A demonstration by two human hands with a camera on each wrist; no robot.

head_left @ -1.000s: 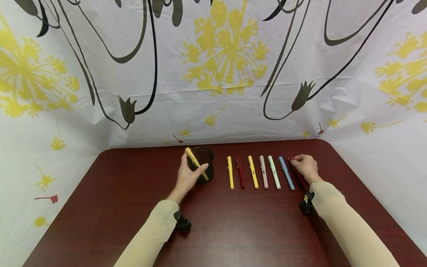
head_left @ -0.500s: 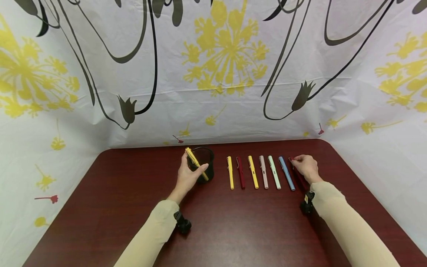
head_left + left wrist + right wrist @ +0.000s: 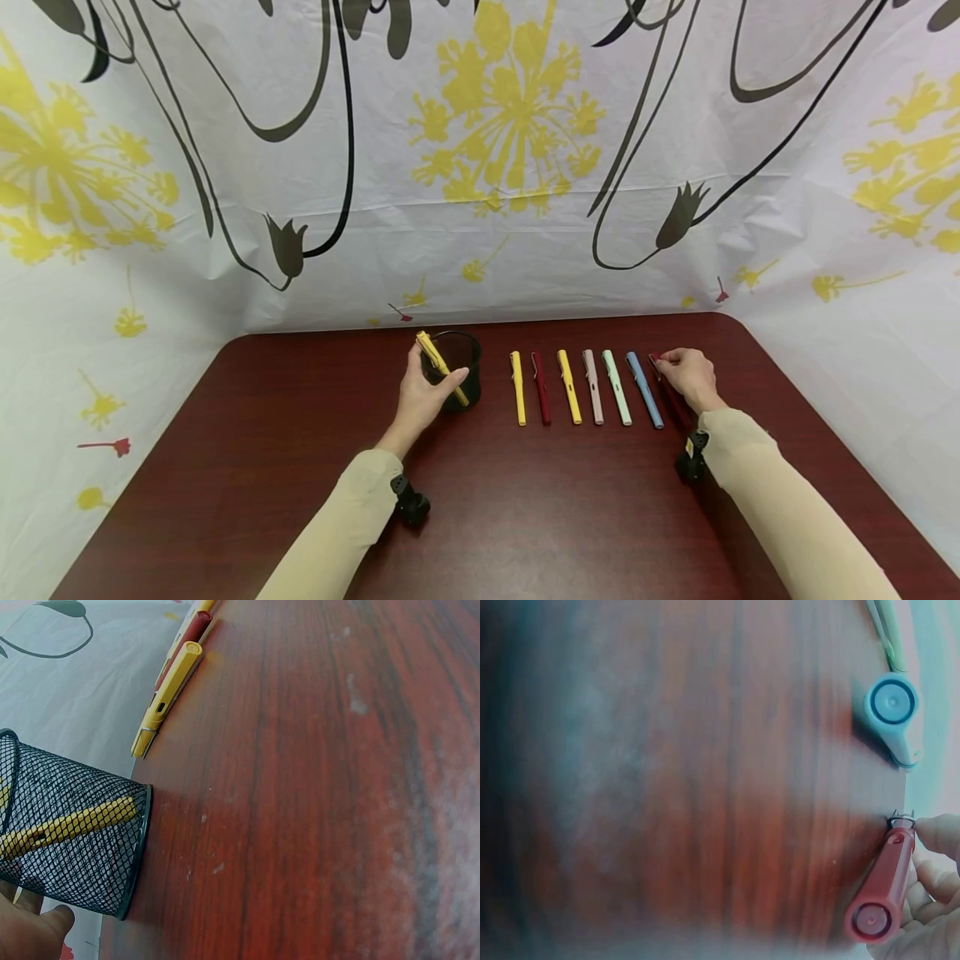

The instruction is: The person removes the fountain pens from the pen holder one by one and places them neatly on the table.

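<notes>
A black mesh pen cup [image 3: 472,385] stands at the back of the table, left of the pens. My left hand [image 3: 420,398] grips its side, the thumb across the front. One yellow pen [image 3: 90,820] leans inside, seen through the mesh in the left wrist view. At the right end of a row of pens, my right hand [image 3: 690,377] pinches a dark red pen [image 3: 885,874] near its clip end. That pen lies near the blue pen [image 3: 645,390]. My sleeve and hand partly cover the red pen in the head view.
Left of the blue pen lie a mint pen [image 3: 617,387], a pale pink pen [image 3: 592,387], a yellow pen [image 3: 569,387], a dark red pen [image 3: 541,390] and another yellow pen [image 3: 518,389]. A patterned cloth [image 3: 480,275] hangs along the back edge of the brown table [image 3: 540,500].
</notes>
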